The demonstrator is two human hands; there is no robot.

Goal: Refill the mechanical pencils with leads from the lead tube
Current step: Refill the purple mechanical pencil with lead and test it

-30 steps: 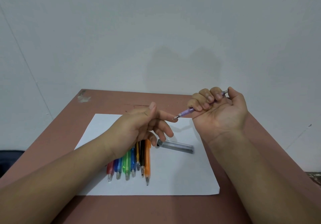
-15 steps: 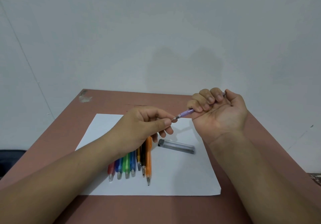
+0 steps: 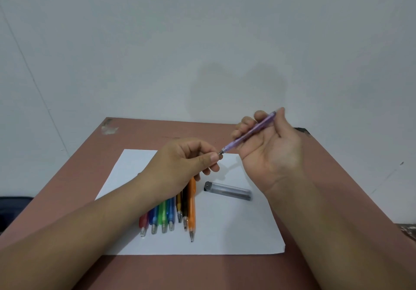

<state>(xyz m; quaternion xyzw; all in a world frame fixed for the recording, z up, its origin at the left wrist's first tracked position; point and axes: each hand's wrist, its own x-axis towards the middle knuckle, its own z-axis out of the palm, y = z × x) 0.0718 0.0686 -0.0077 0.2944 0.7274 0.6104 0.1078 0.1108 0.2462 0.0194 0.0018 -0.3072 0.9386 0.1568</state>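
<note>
**Item: purple mechanical pencil, lead being fed at the tip**

- **Right hand** (image 3: 267,148): palm turned up, its grip closing narrow around the purple mechanical pencil (image 3: 247,133). The barrel is lying across the curled fingers, thumb reaching toward the cap end, tip pointing down and away from the palm.
- **Left hand** (image 3: 186,161): thumb and forefinger are meeting in a tight pinch right at the pencil's tip. Whether a lead is sitting in that pinch cannot be told; it would be too fine to show.
- **Lead tube** (image 3: 227,191): lying on the white paper sheet (image 3: 236,229), below the right grip and well apart from both hands.
- **Spare mechanical pencils** (image 3: 177,213): a row of coloured barrels on the paper, partly running under the left forearm, beneath the left pinch.
- **Tabletop** (image 3: 202,271): brown, carrying the sheet.

**Handling note (judgement):** the step appears to be seating a lead through the nose. Doing it well is calling for keeping the barrel steady, pressing the cap so the clutch is opening, pushing straight along the pencil's axis, and pinching close to the tip, since sideways force is likely to snap a lead.
</note>
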